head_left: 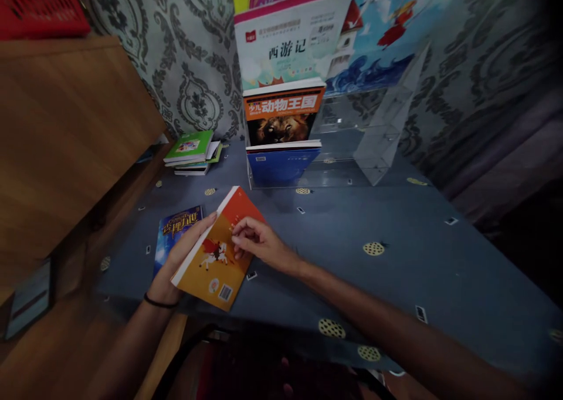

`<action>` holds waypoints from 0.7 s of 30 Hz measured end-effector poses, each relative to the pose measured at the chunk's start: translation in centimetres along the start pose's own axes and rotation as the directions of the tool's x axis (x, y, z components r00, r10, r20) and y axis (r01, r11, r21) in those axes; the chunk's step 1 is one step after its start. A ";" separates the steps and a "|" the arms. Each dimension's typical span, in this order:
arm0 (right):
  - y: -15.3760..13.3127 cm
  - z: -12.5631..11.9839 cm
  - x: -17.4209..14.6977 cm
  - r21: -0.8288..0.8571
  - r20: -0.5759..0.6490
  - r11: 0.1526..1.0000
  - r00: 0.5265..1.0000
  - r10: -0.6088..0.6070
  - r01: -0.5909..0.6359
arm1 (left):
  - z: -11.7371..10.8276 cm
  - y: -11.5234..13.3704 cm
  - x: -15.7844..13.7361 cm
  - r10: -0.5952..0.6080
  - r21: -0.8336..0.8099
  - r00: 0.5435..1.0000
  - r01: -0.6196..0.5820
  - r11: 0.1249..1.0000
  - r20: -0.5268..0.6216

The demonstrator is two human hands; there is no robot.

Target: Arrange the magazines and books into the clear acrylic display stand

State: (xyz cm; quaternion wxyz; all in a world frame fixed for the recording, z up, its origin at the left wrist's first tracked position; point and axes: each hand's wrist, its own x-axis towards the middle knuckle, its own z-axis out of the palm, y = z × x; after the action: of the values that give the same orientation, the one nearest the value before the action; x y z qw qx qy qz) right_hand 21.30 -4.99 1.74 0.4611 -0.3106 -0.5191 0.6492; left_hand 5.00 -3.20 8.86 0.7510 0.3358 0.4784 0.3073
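An orange book point(240, 265) with a rider on a white horse and a barcode is tilted above the near side of the table. My left hand point(182, 250) grips it along its left edge, fingers mostly hidden behind it. Over the upper part of the cover is my right hand point(259, 241), its fingers curled toward the thumb in a pinch. Whether anything is between those fingertips is hidden. A blue book point(165, 236) with gold lettering lies on the table, partly covered by my left hand.
A clear display rack point(378, 148) stands at the back, holding a lion book point(281, 127), a blue book point(281, 168) and a pale book point(290, 48). Several books are in a stack point(191, 151) at the back left. A wooden cabinet point(74, 136) borders the left side.
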 end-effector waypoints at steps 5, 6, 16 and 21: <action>-0.5 -0.8 -1.1 -0.024 -0.062 1.000 0.998 0.001 -0.003 | 1.3 -1.9 0.3 0.177 -0.037 0.982 -0.175 0.984 0.072; -0.6 -1.1 -1.6 -0.023 -0.079 1.000 0.997 -0.001 0.000 | 1.7 -2.6 0.4 0.233 -0.031 0.968 -0.231 0.973 0.096; -0.5 -5.2 -5.9 -0.055 -0.214 0.988 0.969 0.127 -0.142 | 4.5 -8.3 1.0 0.543 0.690 0.727 -0.645 0.328 0.422; 0.4 -6.1 -5.1 0.086 -0.246 0.961 0.929 0.275 -0.261 | 4.3 -9.6 2.3 0.482 0.818 0.728 -0.574 0.039 0.488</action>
State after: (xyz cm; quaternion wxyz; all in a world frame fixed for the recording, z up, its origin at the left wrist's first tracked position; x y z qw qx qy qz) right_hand 28.48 -7.40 -0.69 0.4392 -0.4476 -0.3909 0.6738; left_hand 11.10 -7.93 1.43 0.2489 0.8710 0.3723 0.2020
